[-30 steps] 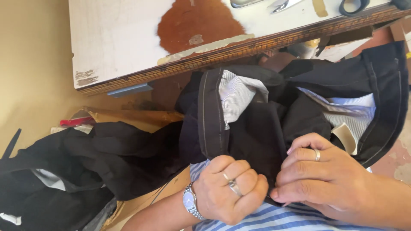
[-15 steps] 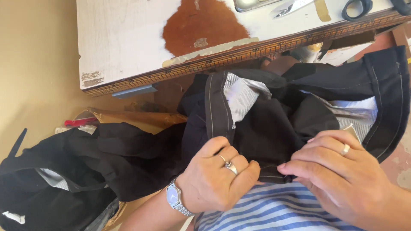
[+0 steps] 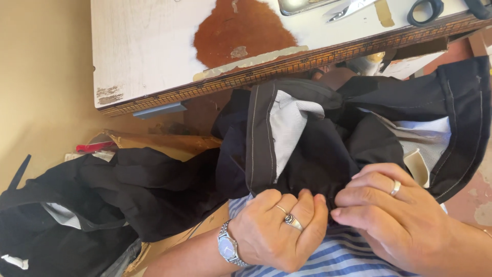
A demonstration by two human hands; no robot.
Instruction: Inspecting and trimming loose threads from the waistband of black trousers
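A dark garment with pale striped lining and white stitching lies bunched over my lap, below the table edge. My left hand, with two rings and a silver wristwatch, is curled shut on a fold of the dark cloth. My right hand, wearing one ring, pinches the same cloth right beside it, fingertips almost touching the left hand's. More dark cloth trails down to the lower left. A blue striped shirt shows under both hands.
A worn white table with a brown bare patch and a ruler-marked edge fills the top. On it lie scissors, metal snips and a metal tray. Brown cardboard and a red item sit at left.
Both hands have shifted slightly along the cloth and drawn closer together, still gripping it. The view has moved a little, showing more of the tabletop.
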